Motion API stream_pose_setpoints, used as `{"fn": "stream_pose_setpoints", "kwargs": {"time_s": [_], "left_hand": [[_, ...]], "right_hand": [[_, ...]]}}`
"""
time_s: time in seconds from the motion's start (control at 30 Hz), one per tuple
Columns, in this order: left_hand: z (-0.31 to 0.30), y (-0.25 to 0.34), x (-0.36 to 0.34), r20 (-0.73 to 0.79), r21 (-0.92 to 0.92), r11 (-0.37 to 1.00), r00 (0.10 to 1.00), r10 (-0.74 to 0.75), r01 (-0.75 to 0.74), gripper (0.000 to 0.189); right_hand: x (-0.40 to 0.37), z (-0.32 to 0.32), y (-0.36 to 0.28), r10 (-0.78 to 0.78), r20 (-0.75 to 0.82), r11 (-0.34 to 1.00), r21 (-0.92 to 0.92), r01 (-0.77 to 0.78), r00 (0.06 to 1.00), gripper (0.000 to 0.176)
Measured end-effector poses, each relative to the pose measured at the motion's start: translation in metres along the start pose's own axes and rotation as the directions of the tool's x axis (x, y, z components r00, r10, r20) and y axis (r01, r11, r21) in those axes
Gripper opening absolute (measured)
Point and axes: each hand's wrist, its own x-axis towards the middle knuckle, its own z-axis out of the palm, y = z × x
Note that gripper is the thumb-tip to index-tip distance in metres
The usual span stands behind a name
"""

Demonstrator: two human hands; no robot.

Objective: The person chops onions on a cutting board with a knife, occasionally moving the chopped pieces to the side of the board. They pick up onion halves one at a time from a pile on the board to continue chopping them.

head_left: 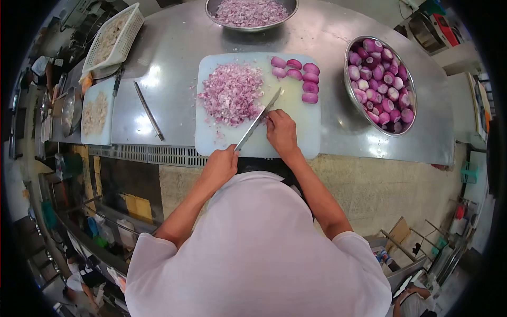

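My left hand [221,165] is closed round the handle end of a knife [257,122], whose blade slants up and to the right over the white cutting board [296,134]. My right hand [281,130] has its fingers bent together beside the blade; anything between them is too small to tell. Left of the blade lies a pile of chopped purple onion [231,95]. Several peeled onion halves [310,77] sit in rows at the board's upper right corner.
A steel bowl of whole peeled onions [347,79] stands to the right. Another bowl [253,28] with chopped onion is at the far edge. A metal rod [148,110], a second board [105,127] with a knife, and a white basket [132,29] are at left.
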Motion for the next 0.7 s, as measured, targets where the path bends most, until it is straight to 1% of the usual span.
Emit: {"fn": "stream_pose_setpoints", "kwargs": {"time_s": [0.13,0.2,0.23,0.3,0.33,0.4,0.47,0.53,0.57,0.63,0.7], "left_hand": [[-0.009,0.011,-0.005,-0.008,-0.018,1.000,1.000,-0.015,0.015,0.021],[-0.010,0.014,-0.004,0.052,-0.022,0.999,0.998,-0.032,0.033,0.020],[-0.010,0.011,-0.005,0.055,-0.021,0.999,0.998,-0.036,0.037,0.020],[-0.007,0.005,0.001,0.017,0.011,1.000,1.000,0.016,-0.016,0.018],[-0.004,0.006,0.000,0.022,0.007,1.000,1.000,0.019,-0.019,0.018],[-0.002,0.004,-0.003,-0.029,-0.057,0.997,0.998,0.050,-0.052,0.017],[0.000,-0.002,0.000,-0.026,-0.022,0.998,0.998,0.060,-0.061,0.018],[-0.001,0.004,0.003,-0.017,0.003,0.996,0.996,0.088,-0.088,0.018],[-0.002,0.008,-0.002,-0.017,-0.022,0.998,0.998,0.062,-0.063,0.018],[-0.003,0.006,0.000,-0.026,-0.035,0.999,0.999,0.036,-0.036,0.017],[0.003,0.002,0.005,0.009,-0.002,0.995,0.995,0.095,-0.095,0.017]], "right_hand": [[-0.003,-0.002,0.003,0.020,-0.003,1.000,-0.001,-0.020,1.000,0.012],[0.000,0.002,0.002,0.022,-0.007,1.000,0.007,-0.022,1.000,0.012],[0.000,0.002,0.003,0.024,-0.012,0.999,0.030,-0.024,1.000,0.013],[0.000,-0.002,0.005,0.028,-0.026,0.999,0.042,-0.027,0.999,0.013],[-0.001,-0.004,0.004,0.027,-0.021,0.999,0.047,-0.026,0.999,0.010],[0.001,-0.002,0.003,0.019,-0.018,0.998,0.060,-0.018,1.000,0.008],[-0.002,-0.001,0.004,-0.004,-0.063,0.998,0.058,0.008,0.998,0.006],[-0.003,-0.004,0.004,0.023,-0.054,0.998,0.061,-0.020,0.998,0.005],[-0.005,-0.006,0.003,0.046,-0.033,0.997,0.070,-0.044,0.998,0.005],[-0.003,-0.005,0.006,0.034,-0.044,0.998,0.058,-0.031,0.998,0.005],[-0.008,-0.003,0.005,0.033,-0.049,0.999,0.044,-0.030,0.998,0.005]]}}
